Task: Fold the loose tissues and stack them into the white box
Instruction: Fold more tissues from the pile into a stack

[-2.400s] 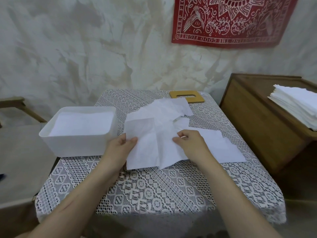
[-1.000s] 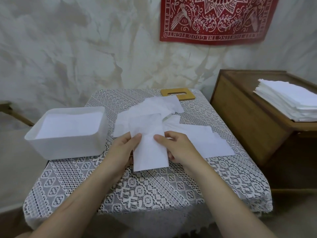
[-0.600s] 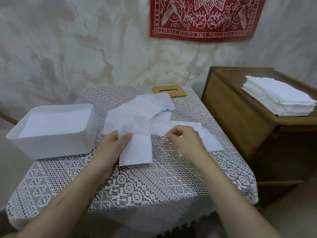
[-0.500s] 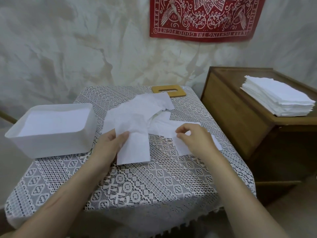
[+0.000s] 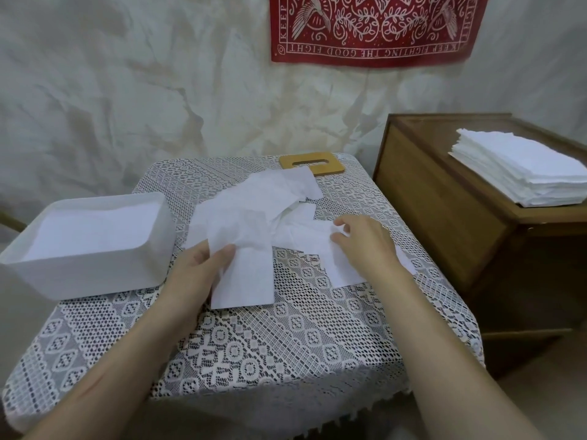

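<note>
The left grip (image 5: 203, 274) holds the folded tissue (image 5: 247, 281) by its left edge, flat on the lace-covered counter (image 5: 270, 344). The right grip (image 5: 365, 246) pinches a loose tissue (image 5: 317, 246) beside it, with more loose tissues (image 5: 263, 198) heaped just behind. The white box (image 5: 95, 274) sits at the left and is partly filled. A slotted wooden lid (image 5: 327, 169) lies at the far edge. To the right, a wooden cabinet (image 5: 438, 223) carries a tissue stack (image 5: 524, 173). A red cloth (image 5: 374, 30) hangs on the creased pale wall.

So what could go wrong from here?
The left hand holds the folded tissue by one edge, so it may fall open on the way to the white box. The right hand pinches a loose tissue that overlaps the heap; pulling could drag others along or tear it.
</note>
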`<state>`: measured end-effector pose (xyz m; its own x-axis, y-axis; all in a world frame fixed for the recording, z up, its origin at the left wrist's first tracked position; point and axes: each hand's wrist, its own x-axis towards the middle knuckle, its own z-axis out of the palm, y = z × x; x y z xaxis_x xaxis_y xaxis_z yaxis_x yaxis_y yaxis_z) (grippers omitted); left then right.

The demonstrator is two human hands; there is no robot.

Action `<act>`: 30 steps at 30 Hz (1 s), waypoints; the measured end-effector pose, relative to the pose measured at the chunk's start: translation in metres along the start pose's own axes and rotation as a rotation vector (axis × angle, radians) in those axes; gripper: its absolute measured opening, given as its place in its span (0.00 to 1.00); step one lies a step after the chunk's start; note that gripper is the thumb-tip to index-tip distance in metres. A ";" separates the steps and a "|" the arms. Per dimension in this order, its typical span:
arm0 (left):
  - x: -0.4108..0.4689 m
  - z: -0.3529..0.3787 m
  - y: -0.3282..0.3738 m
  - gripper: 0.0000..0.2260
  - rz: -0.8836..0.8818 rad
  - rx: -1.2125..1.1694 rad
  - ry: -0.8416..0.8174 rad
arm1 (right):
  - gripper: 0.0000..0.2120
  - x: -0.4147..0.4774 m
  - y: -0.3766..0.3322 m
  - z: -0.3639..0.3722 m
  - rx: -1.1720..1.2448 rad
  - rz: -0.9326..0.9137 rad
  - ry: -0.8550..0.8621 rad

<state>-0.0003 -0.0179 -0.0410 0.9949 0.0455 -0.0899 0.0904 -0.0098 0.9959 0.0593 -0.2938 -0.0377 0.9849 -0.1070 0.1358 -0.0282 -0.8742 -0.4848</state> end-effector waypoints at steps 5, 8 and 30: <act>-0.003 -0.002 0.000 0.10 0.008 0.012 -0.009 | 0.07 0.009 -0.010 0.016 -0.036 0.000 0.076; -0.003 -0.005 0.001 0.10 0.007 0.016 -0.015 | 0.07 0.011 -0.013 0.021 -0.045 0.005 0.123; -0.012 -0.020 0.014 0.07 0.021 -0.023 0.077 | 0.05 -0.035 -0.025 -0.016 0.662 0.212 -0.382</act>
<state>-0.0119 0.0010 -0.0255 0.9901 0.1226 -0.0685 0.0676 0.0116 0.9976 0.0232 -0.2759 -0.0170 0.9637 0.0357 -0.2647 -0.2323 -0.3770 -0.8966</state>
